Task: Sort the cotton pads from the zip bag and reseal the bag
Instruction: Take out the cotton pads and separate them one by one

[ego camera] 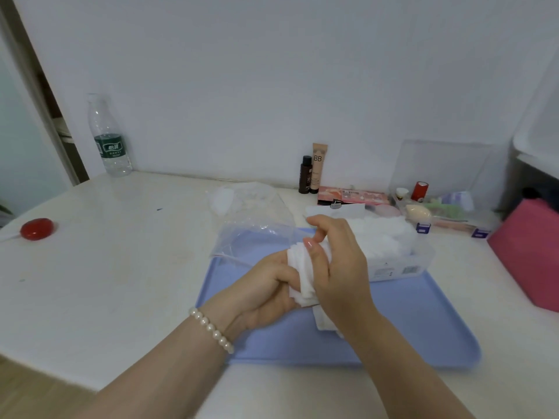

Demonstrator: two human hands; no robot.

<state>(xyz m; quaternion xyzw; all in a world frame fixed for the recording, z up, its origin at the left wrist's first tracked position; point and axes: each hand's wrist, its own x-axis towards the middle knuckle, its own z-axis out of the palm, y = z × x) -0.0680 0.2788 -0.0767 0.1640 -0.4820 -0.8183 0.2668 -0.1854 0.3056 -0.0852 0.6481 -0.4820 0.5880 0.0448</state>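
Both hands, left (266, 285) and right (338, 267), gripping a pad stack (302, 273) over the tray (423, 322); bag (254, 225) at eleven o'clock (seemingly unsealed).

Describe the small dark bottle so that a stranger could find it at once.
Follow the white wall down to the table's back edge. The dark bottle stands there, just left of the beige BB tube, shorter and far darker.
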